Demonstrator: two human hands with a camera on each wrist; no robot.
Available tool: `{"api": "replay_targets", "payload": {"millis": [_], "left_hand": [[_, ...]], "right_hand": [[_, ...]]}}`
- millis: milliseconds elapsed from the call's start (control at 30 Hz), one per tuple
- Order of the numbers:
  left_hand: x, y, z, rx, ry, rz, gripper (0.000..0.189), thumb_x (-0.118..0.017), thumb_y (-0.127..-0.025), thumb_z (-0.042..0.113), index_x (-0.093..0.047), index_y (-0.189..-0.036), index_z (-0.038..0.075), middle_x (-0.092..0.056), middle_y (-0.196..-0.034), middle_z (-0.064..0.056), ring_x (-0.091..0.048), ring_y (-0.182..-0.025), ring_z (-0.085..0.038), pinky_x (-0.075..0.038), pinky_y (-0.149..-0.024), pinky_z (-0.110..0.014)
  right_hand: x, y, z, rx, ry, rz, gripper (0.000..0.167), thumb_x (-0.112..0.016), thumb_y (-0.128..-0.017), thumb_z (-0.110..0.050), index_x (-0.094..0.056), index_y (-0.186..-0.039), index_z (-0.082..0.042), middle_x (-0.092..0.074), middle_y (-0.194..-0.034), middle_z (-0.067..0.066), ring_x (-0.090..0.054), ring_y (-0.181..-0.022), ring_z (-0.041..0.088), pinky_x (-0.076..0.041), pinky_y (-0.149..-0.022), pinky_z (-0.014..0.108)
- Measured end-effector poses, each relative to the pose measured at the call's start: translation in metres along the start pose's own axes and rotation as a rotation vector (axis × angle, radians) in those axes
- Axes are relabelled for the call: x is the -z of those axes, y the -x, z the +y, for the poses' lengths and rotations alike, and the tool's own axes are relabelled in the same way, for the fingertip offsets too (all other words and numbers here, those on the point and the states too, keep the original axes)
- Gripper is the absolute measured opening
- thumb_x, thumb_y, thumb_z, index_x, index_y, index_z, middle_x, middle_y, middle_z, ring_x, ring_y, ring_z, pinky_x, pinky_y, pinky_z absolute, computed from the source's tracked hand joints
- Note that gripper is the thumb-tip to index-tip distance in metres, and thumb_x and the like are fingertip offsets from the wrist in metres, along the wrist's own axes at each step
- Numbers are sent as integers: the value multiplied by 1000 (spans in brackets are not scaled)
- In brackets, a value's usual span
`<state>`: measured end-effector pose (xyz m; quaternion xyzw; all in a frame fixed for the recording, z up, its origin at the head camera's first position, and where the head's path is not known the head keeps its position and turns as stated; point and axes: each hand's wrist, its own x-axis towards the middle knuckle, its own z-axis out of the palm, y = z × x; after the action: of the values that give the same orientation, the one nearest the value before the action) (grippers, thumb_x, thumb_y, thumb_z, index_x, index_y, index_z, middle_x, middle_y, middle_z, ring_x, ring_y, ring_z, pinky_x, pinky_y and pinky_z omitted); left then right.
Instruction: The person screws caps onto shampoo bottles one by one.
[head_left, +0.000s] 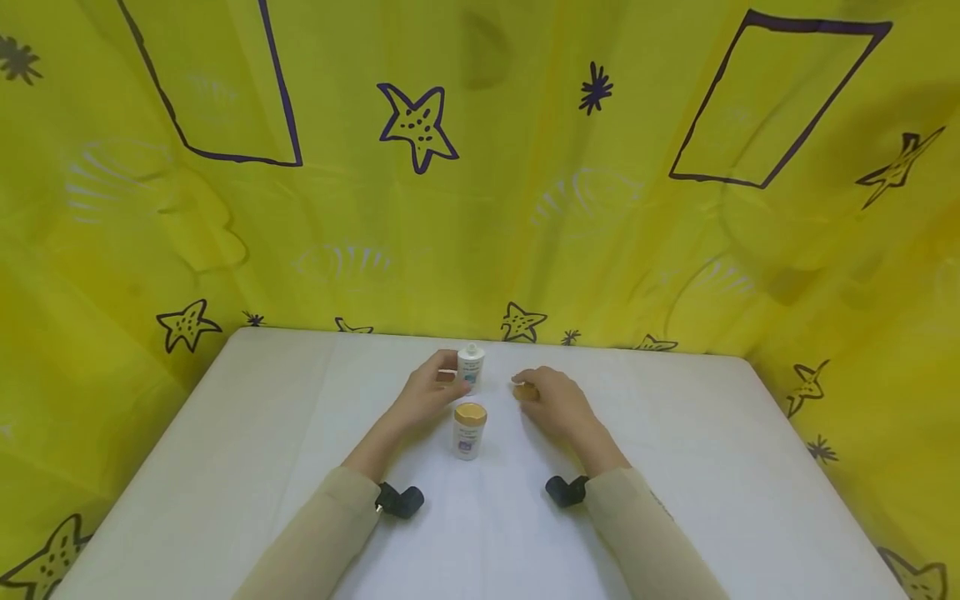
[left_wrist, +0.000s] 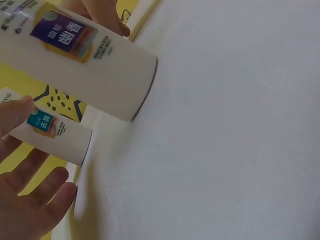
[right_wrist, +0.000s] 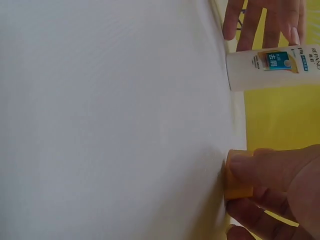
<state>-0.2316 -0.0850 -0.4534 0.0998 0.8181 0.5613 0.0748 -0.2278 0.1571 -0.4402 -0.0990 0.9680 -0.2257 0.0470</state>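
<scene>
In the head view, my left hand (head_left: 430, 387) is at a white bottle (head_left: 471, 367) with a teal label patch and a bare nozzle on top. Its thumb lies against the bottle's front and the fingers reach behind it. To the right, my right hand (head_left: 557, 402) pinches a golden cap (right_wrist: 240, 174) between thumb and fingers, low at the tabletop. Nearer to me stands a second white bottle (head_left: 467, 440) with a purple label patch and a golden cap on it. This bottle (left_wrist: 75, 55) looms large and upright in the left wrist view, apart from both hands.
Everything stands on a table with a white cover (head_left: 247, 467). Behind and at both sides hangs a yellow curtain (head_left: 480, 217) with starfish prints, close to the table's far edge. A black wrist camera (head_left: 401, 500) sits on each sleeve cuff.
</scene>
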Motion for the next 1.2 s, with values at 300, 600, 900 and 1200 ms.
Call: {"api": "replay_targets", "payload": {"millis": [300, 600, 900, 1200], "left_hand": [[-4, -5, -2, -51, -21, 75, 29, -60, -101, 30, -56, -128, 20, -60, -135, -2, -54, -130, -26, -44, -108, -48], [6, 7, 3, -143, -80, 34, 30, -54, -104, 33, -54, -132, 21, -62, -129, 1, -60, -117, -20, -50, -100, -44], [17, 23, 18, -368, -175, -149, 26, -54, -104, 27, -56, -127, 17, -67, -116, 1, -64, -104, -15, -54, -91, -38], [21, 38, 34, -399, -190, -163, 23, -55, -103, 24, -57, -124, 16, -67, -113, -2, -65, -100, -15, -55, -88, -35]], "right_hand": [[4, -1, -13, 33, -306, 107, 30, -74, -90, -15, -69, -119, -20, -69, -115, -1, -64, -100, 19, -55, -87, 39], [14, 13, -37, 262, -497, 348, 32, -76, -89, -14, -68, -120, -15, -70, -114, 2, -68, -103, 20, -58, -81, 40], [22, 35, -55, 486, -409, 463, 34, -76, -89, -12, -68, -122, -12, -71, -114, 1, -69, -98, 17, -59, -74, 29], [29, 43, -60, 514, -372, 449, 31, -75, -90, -14, -68, -120, -12, -72, -111, 0, -69, -94, 11, -58, -73, 26]]}}
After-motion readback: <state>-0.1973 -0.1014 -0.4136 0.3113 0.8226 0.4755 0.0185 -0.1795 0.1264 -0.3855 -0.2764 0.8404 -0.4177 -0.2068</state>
